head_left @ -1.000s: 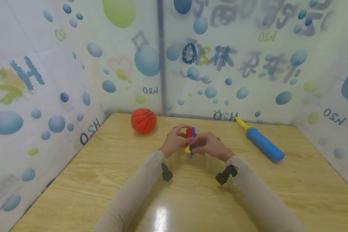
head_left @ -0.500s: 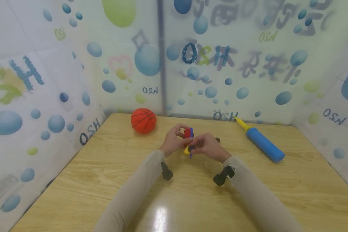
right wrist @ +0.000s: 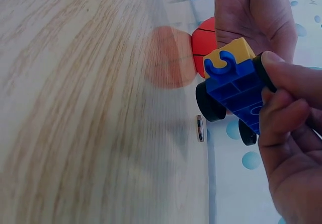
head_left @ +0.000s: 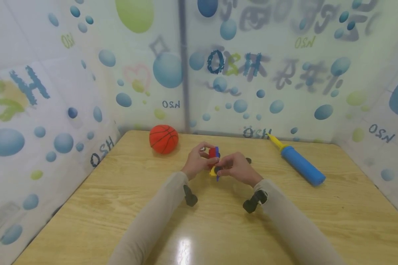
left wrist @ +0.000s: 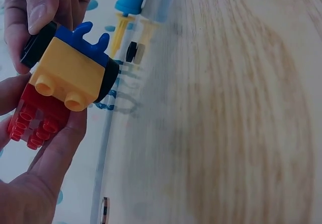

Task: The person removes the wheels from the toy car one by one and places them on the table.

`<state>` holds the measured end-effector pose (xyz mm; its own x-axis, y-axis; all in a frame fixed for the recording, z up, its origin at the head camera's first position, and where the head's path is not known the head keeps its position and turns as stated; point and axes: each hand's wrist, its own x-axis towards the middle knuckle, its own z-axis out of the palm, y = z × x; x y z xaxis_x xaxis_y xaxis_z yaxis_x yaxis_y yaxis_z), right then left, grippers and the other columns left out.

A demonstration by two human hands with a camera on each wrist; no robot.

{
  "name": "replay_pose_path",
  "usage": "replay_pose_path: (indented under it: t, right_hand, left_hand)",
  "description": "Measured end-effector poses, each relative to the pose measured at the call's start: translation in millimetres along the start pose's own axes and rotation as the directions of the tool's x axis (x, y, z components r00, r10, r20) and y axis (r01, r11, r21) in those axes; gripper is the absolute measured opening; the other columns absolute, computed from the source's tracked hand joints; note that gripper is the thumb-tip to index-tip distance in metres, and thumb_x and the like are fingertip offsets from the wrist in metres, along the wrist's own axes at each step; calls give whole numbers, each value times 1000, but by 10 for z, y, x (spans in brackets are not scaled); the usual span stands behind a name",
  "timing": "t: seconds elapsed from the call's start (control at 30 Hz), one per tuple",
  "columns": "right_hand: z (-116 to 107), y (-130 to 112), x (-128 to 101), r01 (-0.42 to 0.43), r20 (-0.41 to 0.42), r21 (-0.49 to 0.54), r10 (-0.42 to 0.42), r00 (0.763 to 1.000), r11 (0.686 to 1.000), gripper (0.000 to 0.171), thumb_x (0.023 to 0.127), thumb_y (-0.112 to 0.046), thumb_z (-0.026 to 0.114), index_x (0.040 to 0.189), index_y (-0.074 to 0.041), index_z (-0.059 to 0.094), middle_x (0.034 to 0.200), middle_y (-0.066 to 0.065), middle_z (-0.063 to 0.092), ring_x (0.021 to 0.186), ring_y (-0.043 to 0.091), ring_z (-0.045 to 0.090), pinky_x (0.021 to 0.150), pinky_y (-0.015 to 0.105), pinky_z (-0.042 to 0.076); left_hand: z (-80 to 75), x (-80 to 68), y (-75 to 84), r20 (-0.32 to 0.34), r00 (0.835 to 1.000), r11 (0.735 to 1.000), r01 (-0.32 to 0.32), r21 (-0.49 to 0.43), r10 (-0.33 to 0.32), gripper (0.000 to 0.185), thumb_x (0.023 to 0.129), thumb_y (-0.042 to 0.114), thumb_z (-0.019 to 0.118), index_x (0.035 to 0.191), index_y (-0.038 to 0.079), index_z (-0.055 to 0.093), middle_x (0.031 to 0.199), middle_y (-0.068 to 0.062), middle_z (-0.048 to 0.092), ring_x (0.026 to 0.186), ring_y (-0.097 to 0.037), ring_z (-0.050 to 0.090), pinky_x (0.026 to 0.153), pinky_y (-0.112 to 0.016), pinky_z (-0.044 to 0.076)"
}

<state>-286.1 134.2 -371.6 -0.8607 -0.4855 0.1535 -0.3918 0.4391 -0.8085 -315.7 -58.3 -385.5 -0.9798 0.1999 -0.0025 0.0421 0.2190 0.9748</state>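
Right now both hands meet above the middle of the light wooden table, nearer its far edge than the near one, and share 1 small plastic brick toy car lifted clear of the wood. The left hand cups it from the left, thumb and fingers curled around the red studded brick and the yellow brick stacked on it. The right hand pinches the opposite side, fingertips closed on the blue wheeled chassis and pressing against 1 of its black wheels. So the toy lies directly between the 2 hands, equally close to each, with the red-and-yellow end toward the left hand and the blue base toward the right; its long axis seems to run roughly upright in the head view, though the fingers hide much of it. An orange toy basketball rests near the far-left corner, well apart from the hands, and a blue hand pump with a yellow nozzle lies slantwise near the far-right corner. Bubble-printed panels wall the table in.
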Motion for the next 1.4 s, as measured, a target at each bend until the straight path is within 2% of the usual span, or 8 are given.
replay_pose_path:
  t: [0.07,0.33,0.67,0.8,0.9,1.07,1.23,1.4]
  right_hand:
    - [-2,3,-3,-1,-5,-8,1,1000,1000,16,84,-6,78,100,-6,78,101,11,79,92,19,74,86,36,59]
    - [-18,11,-18,-41,-28,-43,40,999,998,15,84,-10,79,99,-7,78,100,10,79,84,16,71,68,30,55]
    - [-8,-12,-27,-51,-60,-4,51,997,999,13,83,-6,79,96,-6,78,95,11,79,71,14,69,65,30,57]
    - [-16,-45,-28,-8,-58,-40,5,998,999,9,83,-6,79,91,-5,79,87,11,78,66,13,66,61,30,56]
    - [-80,-50,-20,29,-51,-49,-31,998,998,7,85,-7,77,92,-5,79,82,12,77,63,13,64,62,29,56]
    - [-181,-6,-45,9,-42,75,-6,999,997,15,89,-6,72,104,-3,74,93,16,75,79,27,70,70,32,60]
    - [-232,51,-64,-22,-51,183,32,998,983,24,91,-7,71,114,0,71,103,22,72,97,46,69,75,37,62]
    - [-268,124,-78,-46,-60,206,59,996,978,28,93,-8,69,120,2,67,114,24,70,104,48,68,78,37,62]
  left_hand:
    - [3,9,3,-2,1000,1000,0,5,0,42,86,14,80,122,23,62,126,-17,60,102,-24,65,71,-29,62]
    - [25,30,56,11,1000,998,-24,55,23,43,84,15,82,122,22,62,115,-18,66,90,-24,70,67,-32,63]
    - [21,19,84,3,1000,999,-11,43,11,42,85,16,81,122,22,61,114,-18,65,89,-25,70,68,-32,63]
    - [11,5,63,-39,999,998,-21,54,23,39,85,11,80,119,17,62,115,-18,63,86,-23,68,65,-31,63]
    - [19,27,98,-44,999,998,-20,58,23,40,84,9,80,119,17,62,112,-18,64,82,-22,69,64,-32,63]
    - [36,51,200,27,997,996,-68,59,66,44,85,9,80,123,20,60,106,-21,67,78,-24,72,69,-38,64]
    - [-2,25,206,40,996,995,-85,51,83,43,84,5,80,121,18,62,106,-21,68,79,-24,73,67,-38,64]
    - [-21,-22,148,55,994,993,-95,73,91,44,83,6,80,122,19,63,108,-20,66,80,-24,73,67,-37,64]
